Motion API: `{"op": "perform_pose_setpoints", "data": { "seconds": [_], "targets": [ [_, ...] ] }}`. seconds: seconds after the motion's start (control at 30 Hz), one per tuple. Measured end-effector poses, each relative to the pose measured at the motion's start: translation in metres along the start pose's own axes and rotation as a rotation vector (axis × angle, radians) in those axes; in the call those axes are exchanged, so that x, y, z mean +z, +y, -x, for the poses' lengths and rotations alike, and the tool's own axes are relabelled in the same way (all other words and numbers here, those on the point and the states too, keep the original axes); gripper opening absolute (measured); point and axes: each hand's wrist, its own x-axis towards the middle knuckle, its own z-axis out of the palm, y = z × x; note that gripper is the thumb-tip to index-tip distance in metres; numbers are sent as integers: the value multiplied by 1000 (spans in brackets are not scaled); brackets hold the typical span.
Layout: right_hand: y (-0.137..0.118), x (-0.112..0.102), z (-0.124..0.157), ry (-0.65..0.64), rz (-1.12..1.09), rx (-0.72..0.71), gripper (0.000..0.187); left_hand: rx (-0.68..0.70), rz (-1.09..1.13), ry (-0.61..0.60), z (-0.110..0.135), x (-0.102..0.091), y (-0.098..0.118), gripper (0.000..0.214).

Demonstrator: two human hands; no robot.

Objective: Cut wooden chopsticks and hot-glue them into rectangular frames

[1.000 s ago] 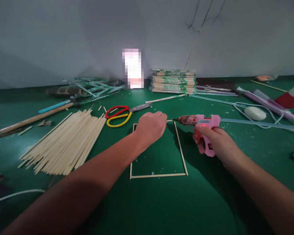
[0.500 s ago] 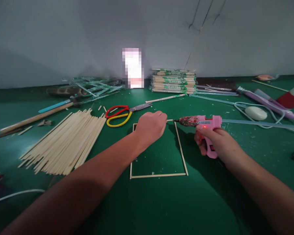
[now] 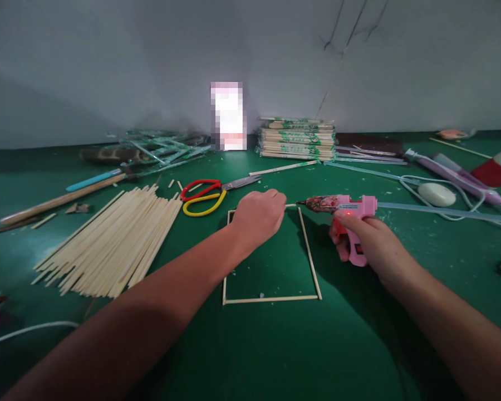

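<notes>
A square frame of thin wooden sticks [image 3: 271, 299] lies on the green table in front of me. My left hand [image 3: 256, 214] rests closed over the frame's far side, pinching the top stick [image 3: 291, 205] near the far right corner. My right hand [image 3: 365, 239] grips a pink hot glue gun [image 3: 350, 214] with its red light on. The gun's nozzle points left, a short way from the corner and my left fingertips.
A large fan of bare wooden sticks [image 3: 112, 239] lies to the left. Red-and-yellow scissors [image 3: 209, 197] lie behind my left hand. A stack of wrapped chopsticks [image 3: 296, 139] stands at the wall. Cables, a white oval object [image 3: 435, 194] and purple tools lie to the right.
The glue gun drew back slightly to the right from the corner and has stayed about there. My left hand has kept its place on the top stick.
</notes>
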Motion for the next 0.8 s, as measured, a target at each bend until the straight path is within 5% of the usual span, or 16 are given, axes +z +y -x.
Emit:
{"op": "perform_pose_setpoints", "data": {
  "seconds": [0.33, 0.63, 0.8],
  "targets": [
    [-2, -12, 9, 79, 42, 29, 38, 17, 42, -22, -1, 4, -1, 21],
    [-6, -41, 3, 121, 593, 95, 66, 36, 33, -22, -2, 5, -2, 22],
    [-3, -58, -1, 116, 817, 95, 66, 35, 34, -36, -3, 5, -3, 21]
  ]
}}
